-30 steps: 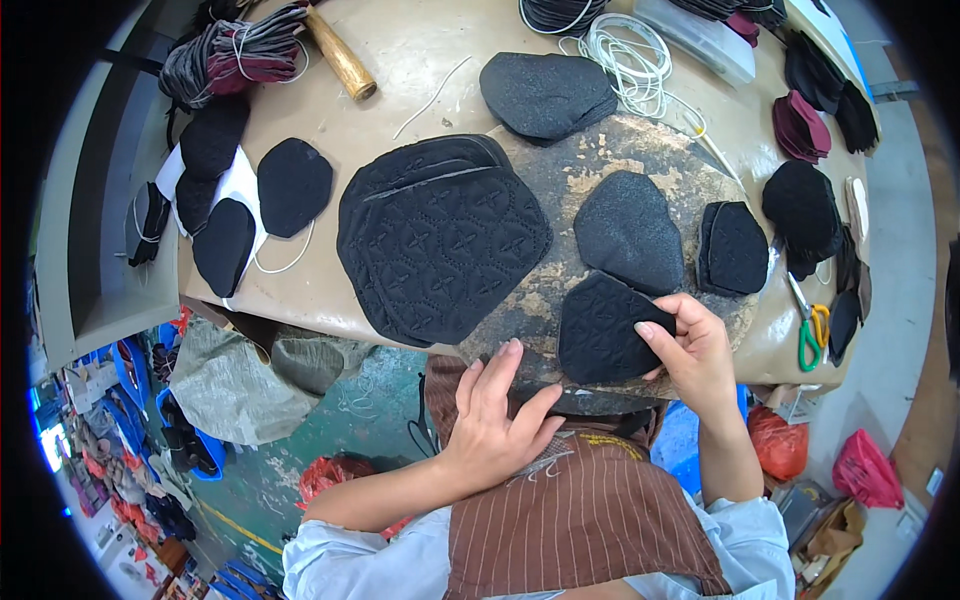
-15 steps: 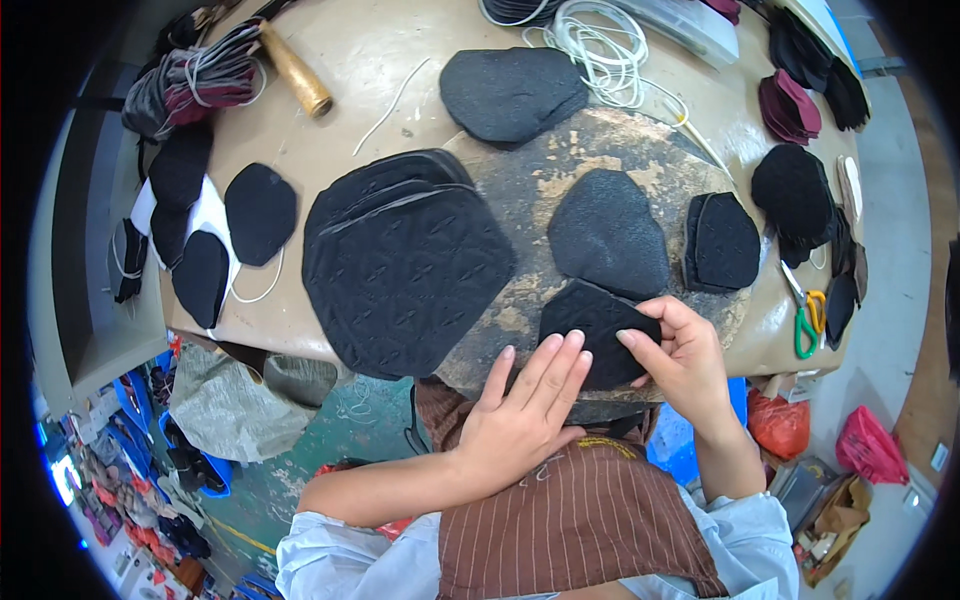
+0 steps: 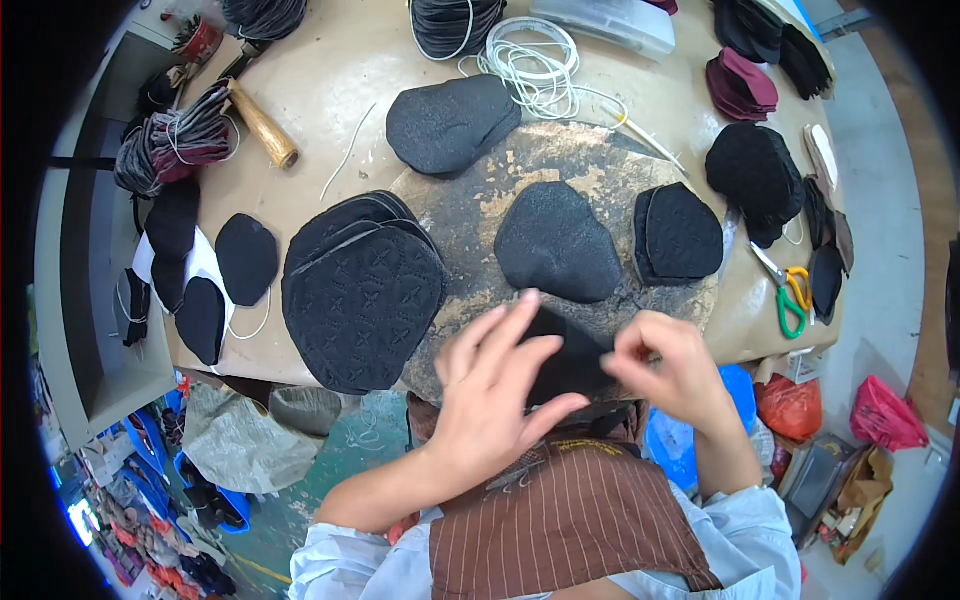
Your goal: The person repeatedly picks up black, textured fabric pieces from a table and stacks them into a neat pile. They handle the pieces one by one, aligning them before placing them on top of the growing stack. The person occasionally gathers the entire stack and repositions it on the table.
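A black fabric piece [image 3: 568, 358] lies at the front edge of the round worn board [image 3: 470, 290], between my hands. My left hand [image 3: 490, 375] is at its left side with the fingers spread, partly covering it. At the piece's right edge, the thumb and fingers of my right hand [image 3: 665, 365] are pinched together on it. Just beyond is a smooth black leather-like piece [image 3: 557, 243]. To its right sits a small stack of black patterned pieces [image 3: 680, 235]. A larger stack of quilted black pieces [image 3: 365, 295] overlaps the board's left side.
Another black stack [image 3: 452, 125] lies behind, beside a coil of white cord [image 3: 530, 65]. Scissors with green and orange handles [image 3: 790, 295] lie at the right table edge, near maroon pieces [image 3: 740, 85]. A wooden-handled tool [image 3: 262, 125] is at the far left.
My left hand has lifted from lying flat on the piece, and its fingers have spread. My right hand's fingers have curled in more. The whole view has shifted slightly.
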Tool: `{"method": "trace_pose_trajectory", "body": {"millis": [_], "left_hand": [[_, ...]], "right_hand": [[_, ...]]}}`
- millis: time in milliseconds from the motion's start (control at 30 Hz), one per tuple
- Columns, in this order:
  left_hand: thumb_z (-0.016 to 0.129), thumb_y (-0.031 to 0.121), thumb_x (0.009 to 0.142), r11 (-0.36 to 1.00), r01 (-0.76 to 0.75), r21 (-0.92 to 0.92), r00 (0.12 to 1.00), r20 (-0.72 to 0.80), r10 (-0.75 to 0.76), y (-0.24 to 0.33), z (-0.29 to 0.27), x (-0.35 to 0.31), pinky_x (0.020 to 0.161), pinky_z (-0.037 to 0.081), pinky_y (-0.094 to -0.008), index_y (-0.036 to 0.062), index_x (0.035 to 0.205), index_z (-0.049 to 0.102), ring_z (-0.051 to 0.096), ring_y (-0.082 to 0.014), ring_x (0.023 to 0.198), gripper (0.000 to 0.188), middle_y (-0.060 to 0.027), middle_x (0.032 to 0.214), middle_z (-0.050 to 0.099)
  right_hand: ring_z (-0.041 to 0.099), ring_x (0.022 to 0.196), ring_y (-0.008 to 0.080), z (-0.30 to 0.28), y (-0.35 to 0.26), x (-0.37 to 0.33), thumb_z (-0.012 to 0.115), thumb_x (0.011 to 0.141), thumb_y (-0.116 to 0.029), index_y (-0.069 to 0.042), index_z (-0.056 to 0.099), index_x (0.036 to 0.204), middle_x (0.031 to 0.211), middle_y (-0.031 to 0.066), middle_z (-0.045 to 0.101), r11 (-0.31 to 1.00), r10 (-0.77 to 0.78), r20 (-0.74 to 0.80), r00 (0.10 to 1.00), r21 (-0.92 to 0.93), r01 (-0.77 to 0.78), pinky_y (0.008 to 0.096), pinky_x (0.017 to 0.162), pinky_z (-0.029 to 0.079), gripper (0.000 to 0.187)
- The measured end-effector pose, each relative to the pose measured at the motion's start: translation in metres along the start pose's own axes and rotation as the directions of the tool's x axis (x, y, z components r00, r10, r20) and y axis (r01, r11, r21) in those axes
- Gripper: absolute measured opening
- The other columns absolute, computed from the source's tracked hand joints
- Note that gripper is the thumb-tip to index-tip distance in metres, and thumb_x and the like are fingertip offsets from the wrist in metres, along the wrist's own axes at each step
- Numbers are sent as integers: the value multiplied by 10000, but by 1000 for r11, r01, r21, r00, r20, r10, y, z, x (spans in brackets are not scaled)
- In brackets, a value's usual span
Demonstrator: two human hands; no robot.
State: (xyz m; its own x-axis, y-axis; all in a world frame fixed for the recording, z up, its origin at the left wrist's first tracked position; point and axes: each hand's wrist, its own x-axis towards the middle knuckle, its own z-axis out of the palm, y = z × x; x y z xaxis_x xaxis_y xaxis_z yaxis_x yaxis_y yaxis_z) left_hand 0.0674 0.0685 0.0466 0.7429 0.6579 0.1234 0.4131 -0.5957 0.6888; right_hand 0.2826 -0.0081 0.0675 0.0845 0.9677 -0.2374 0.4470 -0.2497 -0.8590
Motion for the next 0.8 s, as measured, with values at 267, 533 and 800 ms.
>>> {"method": "trace_pose_trajectory", "body": {"millis": [267,533,800], "left_hand": [[667,-109,803,786,72,-613,997,72,-35,21,-11,-18,777,552,-303,18,1315,363,667,-205,898,609,-163,970,658],[601,-156,807,788,14,-615,825,-439,-357,6,-89,1,794,531,-250,-44,1069,560,653,-163,865,288,-113,937,639],[698,97,828,922,283,-263,804,-459,-377,-81,-128,4,919,446,-316,-3,1383,374,546,-197,1074,651,-157,1272,506]], "right_hand": [[686,857,199,10,-24,-29,750,780,-85,-54,608,1015,973,128,677,966,-102,48,994,244,88,300,724,532,276],[593,572,74,-5,-17,-12,714,810,-47,-13,656,814,683,39,640,957,-101,-83,991,263,120,237,511,450,67],[612,798,139,7,-25,24,692,827,-95,-6,566,1151,942,89,642,947,-220,-24,975,233,220,259,697,483,359]]}}
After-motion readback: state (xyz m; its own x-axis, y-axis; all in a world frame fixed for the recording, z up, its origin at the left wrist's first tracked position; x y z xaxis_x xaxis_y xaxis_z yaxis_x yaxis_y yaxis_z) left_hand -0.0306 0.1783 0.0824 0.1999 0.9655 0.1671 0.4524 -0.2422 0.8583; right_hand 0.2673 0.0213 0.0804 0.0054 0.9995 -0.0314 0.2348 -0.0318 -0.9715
